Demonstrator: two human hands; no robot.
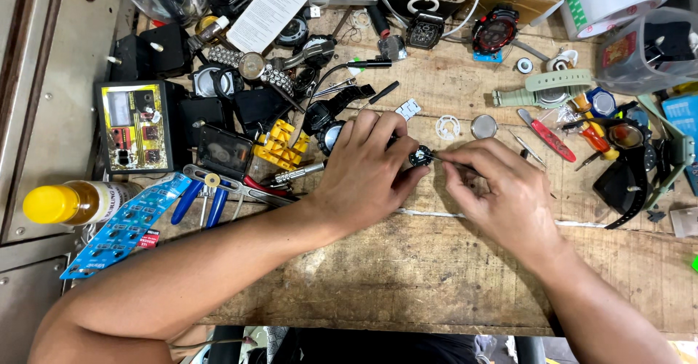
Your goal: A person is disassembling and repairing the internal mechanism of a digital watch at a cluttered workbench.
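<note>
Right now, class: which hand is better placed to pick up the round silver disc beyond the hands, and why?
Probably the right hand. The silver disc lies just beyond its knuckles, while the left hand pinches the small dark watch part and sits farther away.

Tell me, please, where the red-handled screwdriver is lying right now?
The red-handled screwdriver lies on the wooden bench, right of the right hand, just below the green watch strap.

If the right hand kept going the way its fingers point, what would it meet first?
The right hand points left, holding a thin tool. Almost at once it would meet the small dark watch part pinched in the left hand; depth looks close but is uncertain.
</note>
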